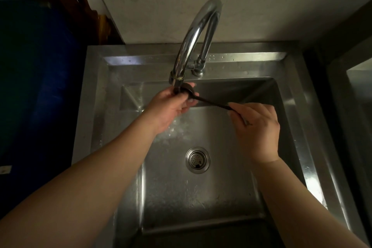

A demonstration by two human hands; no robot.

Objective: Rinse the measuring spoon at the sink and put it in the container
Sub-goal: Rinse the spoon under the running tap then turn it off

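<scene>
A dark measuring spoon (209,102) with a long thin handle is held just under the spout of the chrome gooseneck faucet (193,40), above the steel sink (201,197). My left hand (171,106) cups the spoon's round bowl, its fingers wrapped around it right at the faucet outlet. My right hand (255,127) pinches the far end of the handle between thumb and fingers. Wet splashes glisten on the sink floor below my left hand. No container is in view.
A round drain strainer (197,159) sits in the middle of the basin. A large dark blue barrel (38,78) stands to the left of the sink. A plain wall rises behind the faucet, and another steel surface (358,78) shows at the right edge.
</scene>
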